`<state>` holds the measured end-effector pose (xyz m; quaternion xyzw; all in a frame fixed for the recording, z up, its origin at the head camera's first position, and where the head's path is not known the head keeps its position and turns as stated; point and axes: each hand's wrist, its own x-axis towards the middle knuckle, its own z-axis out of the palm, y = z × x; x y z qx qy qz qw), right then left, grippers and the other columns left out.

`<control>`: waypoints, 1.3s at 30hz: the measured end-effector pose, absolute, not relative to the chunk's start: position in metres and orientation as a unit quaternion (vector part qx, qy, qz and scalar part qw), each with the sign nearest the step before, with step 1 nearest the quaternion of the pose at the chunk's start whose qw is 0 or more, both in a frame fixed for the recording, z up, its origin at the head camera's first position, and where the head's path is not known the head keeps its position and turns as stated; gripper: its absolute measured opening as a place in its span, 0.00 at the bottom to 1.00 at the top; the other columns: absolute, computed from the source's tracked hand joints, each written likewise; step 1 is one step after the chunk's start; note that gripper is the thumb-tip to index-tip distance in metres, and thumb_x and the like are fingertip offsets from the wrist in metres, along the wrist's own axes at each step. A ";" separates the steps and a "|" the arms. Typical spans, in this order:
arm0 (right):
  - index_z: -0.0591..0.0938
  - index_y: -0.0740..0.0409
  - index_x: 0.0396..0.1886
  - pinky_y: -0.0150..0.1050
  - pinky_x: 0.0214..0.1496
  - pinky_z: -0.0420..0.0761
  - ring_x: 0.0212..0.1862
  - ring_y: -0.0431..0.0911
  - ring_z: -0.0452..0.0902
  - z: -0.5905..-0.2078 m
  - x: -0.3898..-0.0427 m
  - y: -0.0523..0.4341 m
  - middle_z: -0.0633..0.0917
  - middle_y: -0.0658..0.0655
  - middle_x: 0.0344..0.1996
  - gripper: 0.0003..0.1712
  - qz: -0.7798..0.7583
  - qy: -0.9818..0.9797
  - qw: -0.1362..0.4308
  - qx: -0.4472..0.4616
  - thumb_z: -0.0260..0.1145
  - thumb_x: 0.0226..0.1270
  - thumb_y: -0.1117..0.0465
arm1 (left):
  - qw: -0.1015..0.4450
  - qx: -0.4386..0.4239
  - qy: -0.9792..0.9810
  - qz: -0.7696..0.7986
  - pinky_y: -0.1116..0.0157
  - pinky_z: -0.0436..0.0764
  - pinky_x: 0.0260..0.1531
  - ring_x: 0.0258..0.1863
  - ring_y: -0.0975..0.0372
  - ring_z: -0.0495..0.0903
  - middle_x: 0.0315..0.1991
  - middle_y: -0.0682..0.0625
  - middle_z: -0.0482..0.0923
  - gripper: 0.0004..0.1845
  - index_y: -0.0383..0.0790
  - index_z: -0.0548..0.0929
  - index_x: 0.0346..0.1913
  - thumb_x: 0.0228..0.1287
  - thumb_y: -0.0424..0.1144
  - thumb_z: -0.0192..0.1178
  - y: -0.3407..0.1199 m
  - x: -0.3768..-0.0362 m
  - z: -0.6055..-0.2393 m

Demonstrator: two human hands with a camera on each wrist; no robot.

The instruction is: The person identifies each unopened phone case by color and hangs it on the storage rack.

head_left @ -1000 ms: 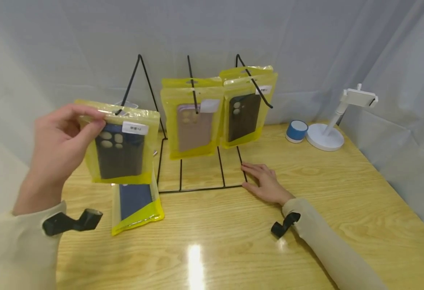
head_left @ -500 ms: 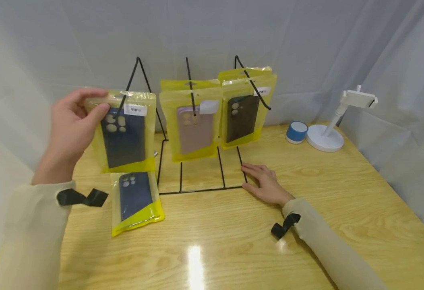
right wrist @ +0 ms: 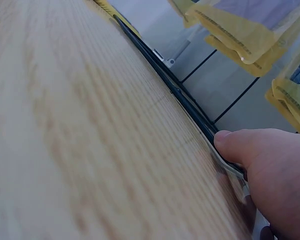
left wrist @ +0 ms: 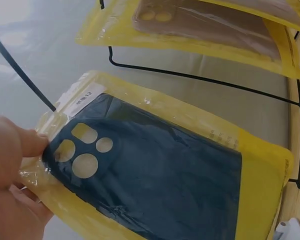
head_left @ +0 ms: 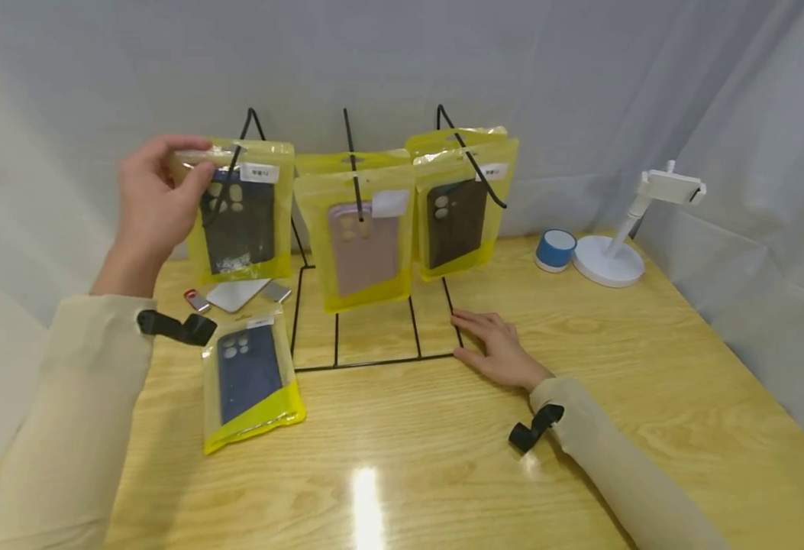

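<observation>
Pale grey curtains [head_left: 580,69] closed off the room behind and to our right. The light wooden surface [head_left: 443,451] filled the foreground, glossy, with one bright glare spot. On it stood a black wire display rack [head_left: 367,321], two yellow-bagged phone cases hanging from its centre and right hooks. A white phone stand [head_left: 611,256] and a small blue round speaker [head_left: 556,250] sat far right. Our left hand [head_left: 154,202] held a bagged dark phone case [head_left: 240,214] up at the left hook, fingers pinching its top corner. Another bagged blue case [head_left: 250,380] lay flat. Our right hand [head_left: 501,347] rested flat, fingers relaxed, touching the rack's base.
</observation>
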<state>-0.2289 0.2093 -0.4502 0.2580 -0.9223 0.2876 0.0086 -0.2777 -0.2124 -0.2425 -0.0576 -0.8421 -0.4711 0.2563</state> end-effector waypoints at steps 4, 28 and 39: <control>0.68 0.54 0.70 0.57 0.58 0.57 0.67 0.53 0.60 -0.450 -0.230 0.208 0.66 0.55 0.71 0.33 0.287 -0.922 0.008 0.259 0.63 0.69 0.52 | 0.259 -0.043 -0.838 -0.479 0.74 0.65 0.25 0.28 0.68 0.66 0.40 0.65 0.72 0.14 0.48 0.82 0.54 0.71 0.37 0.52 -0.216 -0.276 -0.241; 0.67 0.57 0.70 0.58 0.57 0.57 0.66 0.56 0.60 -0.445 -0.231 0.204 0.66 0.58 0.71 0.33 0.290 -0.919 0.009 0.266 0.63 0.68 0.53 | 0.268 0.025 -0.856 -0.441 0.75 0.70 0.42 0.39 0.78 0.73 0.42 0.68 0.75 0.17 0.44 0.76 0.58 0.68 0.37 0.55 -0.246 -0.227 -0.271; 0.67 0.58 0.70 0.59 0.58 0.57 0.66 0.57 0.60 -0.445 -0.230 0.203 0.66 0.59 0.71 0.33 0.286 -0.920 0.014 0.267 0.63 0.68 0.54 | 0.207 0.085 -0.844 -0.487 0.79 0.69 0.38 0.37 0.77 0.71 0.34 0.72 0.72 0.14 0.57 0.66 0.48 0.66 0.36 0.57 -0.261 -0.215 -0.319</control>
